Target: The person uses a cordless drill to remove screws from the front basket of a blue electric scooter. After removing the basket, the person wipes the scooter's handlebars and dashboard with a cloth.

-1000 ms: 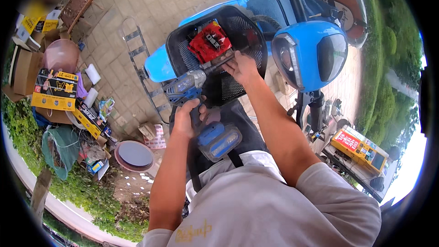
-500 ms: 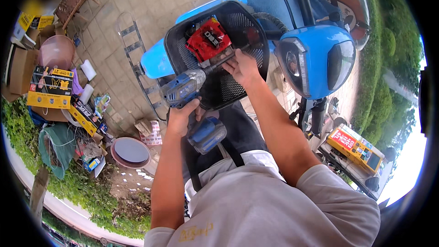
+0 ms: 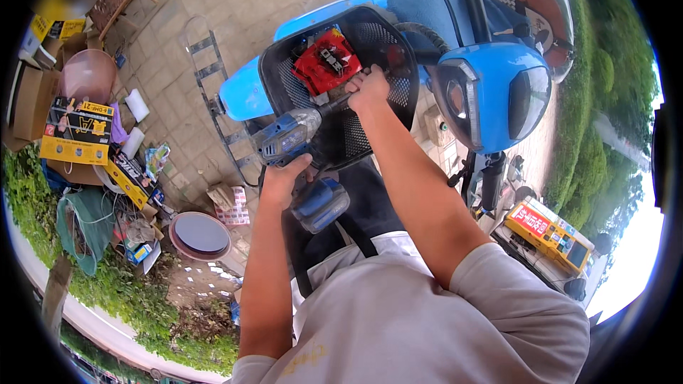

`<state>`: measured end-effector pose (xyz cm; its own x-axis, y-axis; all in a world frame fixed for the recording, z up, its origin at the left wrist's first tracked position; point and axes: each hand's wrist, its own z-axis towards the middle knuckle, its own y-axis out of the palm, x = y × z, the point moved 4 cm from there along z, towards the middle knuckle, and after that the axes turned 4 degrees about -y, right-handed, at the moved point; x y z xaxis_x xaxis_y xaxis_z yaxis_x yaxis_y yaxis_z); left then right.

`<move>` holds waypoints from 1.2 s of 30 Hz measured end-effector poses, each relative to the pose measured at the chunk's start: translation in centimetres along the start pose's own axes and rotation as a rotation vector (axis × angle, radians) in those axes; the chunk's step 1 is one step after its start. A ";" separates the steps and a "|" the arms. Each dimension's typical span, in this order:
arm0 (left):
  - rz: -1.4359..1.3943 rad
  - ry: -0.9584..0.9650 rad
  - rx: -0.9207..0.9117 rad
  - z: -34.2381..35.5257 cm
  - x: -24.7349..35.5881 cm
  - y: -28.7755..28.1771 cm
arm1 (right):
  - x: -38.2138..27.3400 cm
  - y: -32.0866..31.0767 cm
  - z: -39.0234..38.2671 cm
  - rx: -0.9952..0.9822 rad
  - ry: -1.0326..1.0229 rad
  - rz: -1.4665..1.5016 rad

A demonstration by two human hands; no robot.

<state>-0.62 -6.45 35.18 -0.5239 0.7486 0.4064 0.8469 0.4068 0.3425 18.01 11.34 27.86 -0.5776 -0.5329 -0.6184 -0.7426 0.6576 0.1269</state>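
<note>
A blue-and-grey cordless driver (image 3: 288, 134) is held in two hands over the black mesh basket (image 3: 356, 135) of a blue scooter (image 3: 491, 99).
The grip is wrapped by the closed left hand (image 3: 287, 176), seemingly so that the tool's weight is carried from behind, while the right hand (image 3: 370, 89) is curled shut at the long dark shaft (image 3: 333, 105), probably for the nose to be steadied; exactly how the shaft is gripped is partly hidden. The tool is pointed across the basket mouth, its battery pack (image 3: 321, 205) hung below the grip, nearer the body. A red packet (image 3: 327, 62) is borne in the basket, beside the shaft. The driver's casing looks dusty and scuffed, with a paler grey front and a dark-edged blue battery.
</note>
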 end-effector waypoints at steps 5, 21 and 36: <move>0.082 -0.067 -0.027 0.8 0.2 -1.3 | 0.9 1.2 -0.9 0.319 -0.027 0.030; 0.265 0.093 0.002 -3.2 1.5 -2.9 | 3.1 -0.6 -4.0 0.360 0.234 0.086; 0.777 0.501 -0.008 -13.8 4.4 -9.6 | 1.5 0.8 -18.7 -0.273 0.502 0.266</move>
<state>-12.30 -14.32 45.39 0.2118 0.4945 0.8430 0.9772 -0.1203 -0.1750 10.15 1.09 41.55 -0.7941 -0.5982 -0.1077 -0.5730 0.6775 0.4612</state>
